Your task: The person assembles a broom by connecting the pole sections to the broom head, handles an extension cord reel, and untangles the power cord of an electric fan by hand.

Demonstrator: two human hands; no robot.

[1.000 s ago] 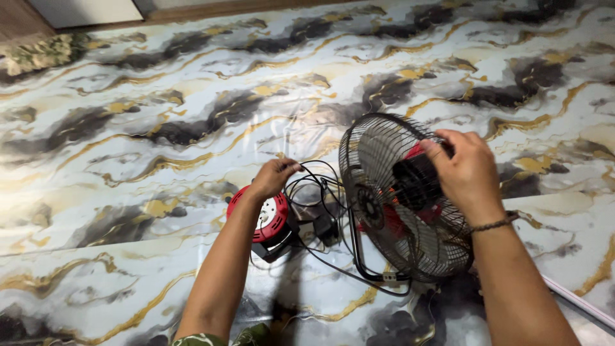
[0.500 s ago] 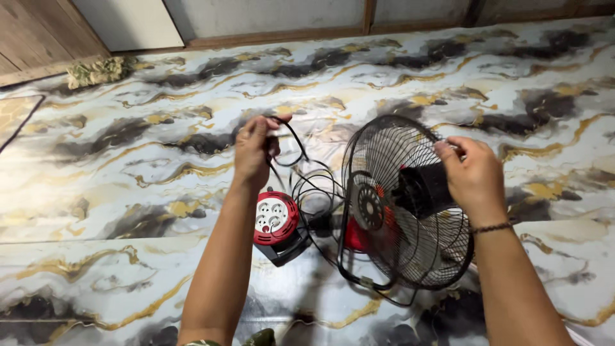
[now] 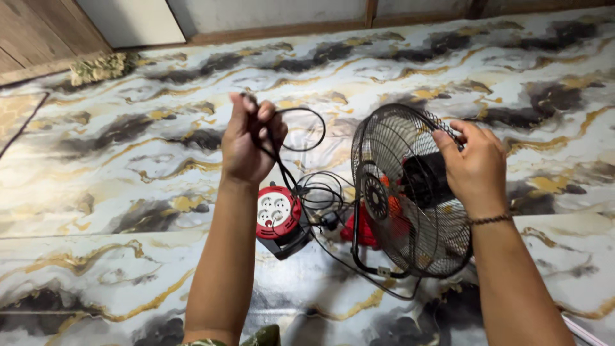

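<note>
1. Gripping a black power cord (image 3: 282,138), the left hand (image 3: 250,144) is raised above the floor with its fingers curled shut around the cable; a loop of the cord arcs out to the right of the fist.
2. From the fist the cord drops down into a loose tangle of black coils (image 3: 320,192) lying on the floor between the reel and the fan.
3. The right hand (image 3: 474,166) is closed on the upper right rim of a small black floor fan (image 3: 410,192), its fingers hooked over the wire cage beside the dark motor housing.
4. The fan is tilted, cage face turned toward the left, and its bent tube stand (image 3: 368,256) touches the floor below it; red blades show through the wires.
5. A red cable reel (image 3: 277,214) with a white socket face sits on a black base on the floor, just left of the coils and directly below the left hand.
6. A thin bracelet (image 3: 490,220) circles the right wrist.
7. Everything rests on a glossy floor covering (image 3: 128,186) printed in white, black and gold marble swirls.
8. Along the top edge runs a wooden skirting (image 3: 275,32), and a crumpled greenish cloth (image 3: 102,66) lies in the far left corner, well apart from both hands.
</note>
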